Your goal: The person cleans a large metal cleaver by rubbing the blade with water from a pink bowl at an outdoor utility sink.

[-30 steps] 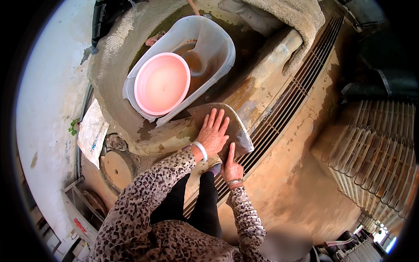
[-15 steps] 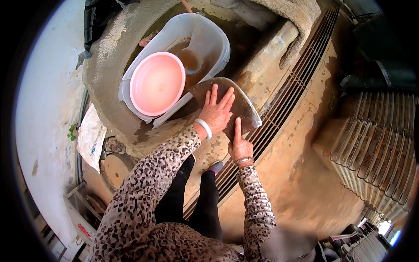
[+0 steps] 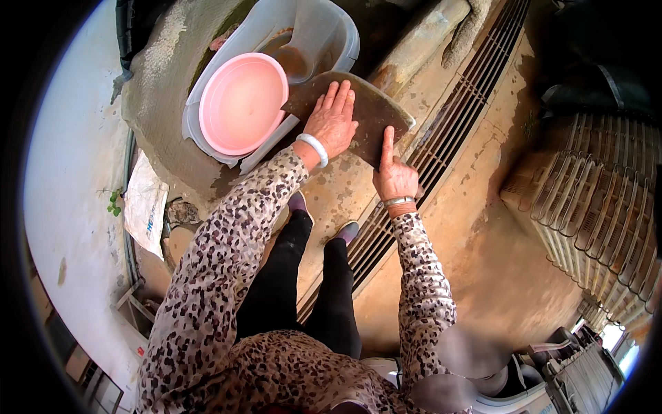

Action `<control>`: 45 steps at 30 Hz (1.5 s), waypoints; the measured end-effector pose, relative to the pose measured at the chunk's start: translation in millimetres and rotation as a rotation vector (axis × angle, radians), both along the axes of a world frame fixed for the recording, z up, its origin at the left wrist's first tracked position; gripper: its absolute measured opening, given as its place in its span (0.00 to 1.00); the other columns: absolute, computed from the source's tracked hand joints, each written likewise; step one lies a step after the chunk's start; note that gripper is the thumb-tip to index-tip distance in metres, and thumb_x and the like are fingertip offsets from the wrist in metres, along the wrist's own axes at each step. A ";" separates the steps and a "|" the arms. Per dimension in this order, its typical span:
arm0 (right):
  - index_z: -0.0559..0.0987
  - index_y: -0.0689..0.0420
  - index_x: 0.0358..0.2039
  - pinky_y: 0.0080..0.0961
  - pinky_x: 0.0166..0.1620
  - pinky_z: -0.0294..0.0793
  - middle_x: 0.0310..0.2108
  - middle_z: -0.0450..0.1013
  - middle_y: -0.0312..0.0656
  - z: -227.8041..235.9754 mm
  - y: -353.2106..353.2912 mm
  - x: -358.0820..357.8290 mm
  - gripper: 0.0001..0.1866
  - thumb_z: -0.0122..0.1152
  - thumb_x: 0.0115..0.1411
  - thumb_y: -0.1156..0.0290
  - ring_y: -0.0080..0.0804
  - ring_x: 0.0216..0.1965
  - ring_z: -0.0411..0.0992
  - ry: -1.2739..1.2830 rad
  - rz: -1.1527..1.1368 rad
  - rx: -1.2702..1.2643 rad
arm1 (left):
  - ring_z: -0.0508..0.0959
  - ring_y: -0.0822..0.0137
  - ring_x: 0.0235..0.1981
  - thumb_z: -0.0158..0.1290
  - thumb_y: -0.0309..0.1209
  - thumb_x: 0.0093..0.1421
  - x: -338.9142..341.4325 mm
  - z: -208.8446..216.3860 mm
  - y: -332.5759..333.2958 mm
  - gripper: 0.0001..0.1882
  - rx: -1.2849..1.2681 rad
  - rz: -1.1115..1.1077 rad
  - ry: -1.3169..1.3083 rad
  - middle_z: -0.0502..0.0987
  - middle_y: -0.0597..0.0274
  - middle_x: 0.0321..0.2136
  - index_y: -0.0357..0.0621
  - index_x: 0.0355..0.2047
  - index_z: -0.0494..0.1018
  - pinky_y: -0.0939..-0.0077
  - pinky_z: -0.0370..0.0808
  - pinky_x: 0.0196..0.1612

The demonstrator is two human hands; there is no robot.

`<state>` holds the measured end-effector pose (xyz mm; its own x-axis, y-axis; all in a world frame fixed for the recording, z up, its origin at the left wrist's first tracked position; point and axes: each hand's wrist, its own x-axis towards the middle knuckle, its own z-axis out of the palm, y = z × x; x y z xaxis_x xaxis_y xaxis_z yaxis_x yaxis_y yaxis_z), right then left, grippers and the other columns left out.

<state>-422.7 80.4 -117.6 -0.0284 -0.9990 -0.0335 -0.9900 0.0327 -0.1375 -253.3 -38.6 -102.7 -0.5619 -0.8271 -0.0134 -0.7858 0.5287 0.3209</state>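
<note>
A dark, flat, board-like piece (image 3: 369, 114) with a curved, pale far edge lies at the near side of a translucent plastic tub (image 3: 338, 34). My left hand (image 3: 332, 123), with a white bangle at the wrist, lies flat on its face, fingers stretched out. At its right end is my right hand (image 3: 394, 178); the index finger points out along the surface, and the others curl at the near edge. What those curled fingers grip underneath is hidden. A pink basin (image 3: 245, 103) of cloudy, pale liquid sits inside the tub, left of my left hand.
The tub stands within a rough concrete trough (image 3: 162, 103). A slotted metal floor drain (image 3: 448, 145) runs diagonally right of my hands. Stacked wire-framed racks (image 3: 586, 207) stand far right. Against the left wall lies a white sack (image 3: 146, 203). My feet (image 3: 345, 233) are below the board.
My hands and the dark piece sit higher in the picture, and the surroundings have shifted with the view. My left fingers, spread before, are now closer together. The right hand stays at the piece's right end.
</note>
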 end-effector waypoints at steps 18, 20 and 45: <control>0.44 0.48 0.73 0.34 0.24 0.74 0.16 0.75 0.42 -2.8 13.2 13.3 0.53 0.59 0.48 0.71 0.36 0.15 0.74 -0.085 0.311 0.175 | 0.42 0.24 0.67 0.50 0.44 0.65 38.4 12.1 70.1 0.38 0.258 0.114 -0.269 0.39 0.59 0.73 0.43 0.69 0.50 0.29 0.51 0.64; 0.44 0.45 0.73 0.39 0.25 0.76 0.19 0.77 0.46 9.1 -41.8 -3.9 0.55 0.60 0.46 0.71 0.42 0.19 0.76 -0.118 0.295 0.198 | 0.43 0.23 0.67 0.50 0.44 0.65 20.2 14.8 28.4 0.38 0.225 0.187 -0.219 0.39 0.59 0.73 0.43 0.70 0.50 0.30 0.51 0.64; 0.45 0.41 0.73 0.39 0.26 0.76 0.19 0.76 0.44 40.1 -95.6 -19.6 0.55 0.62 0.46 0.71 0.42 0.21 0.77 -0.076 0.351 0.198 | 0.48 0.25 0.66 0.47 0.46 0.66 3.7 14.9 -3.9 0.37 0.141 0.283 -0.137 0.41 0.54 0.73 0.44 0.70 0.50 0.37 0.55 0.64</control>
